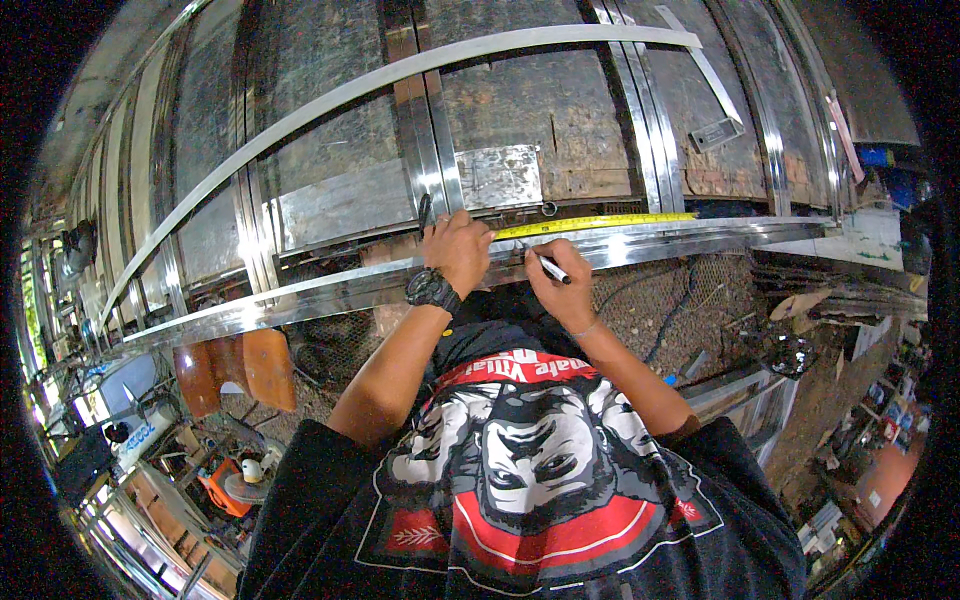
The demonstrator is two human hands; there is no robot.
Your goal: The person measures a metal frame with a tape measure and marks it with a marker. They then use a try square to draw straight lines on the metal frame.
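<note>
My left hand (459, 254), with a black watch on its wrist, is closed at the near edge of the metal frame. From under its fingers a yellow tape measure (600, 224) runs out to the right along a long silver metal bar (680, 240). The tape's case is mostly hidden by the hand, and a black loop (425, 211) sticks up beside the fingers. My right hand (562, 283) pinches a black-and-white marker pen (553, 269). The pen's tip points up and left, at the bar just below the tape.
Shiny metal bars (650, 120) cross the dark, worn boards (530, 100) beyond. A long flat strip (400, 70) lies over them, near an angled metal piece (718, 132). An orange-brown chair (235, 370) stands at lower left. Stacked sheets (840, 280) lie at right.
</note>
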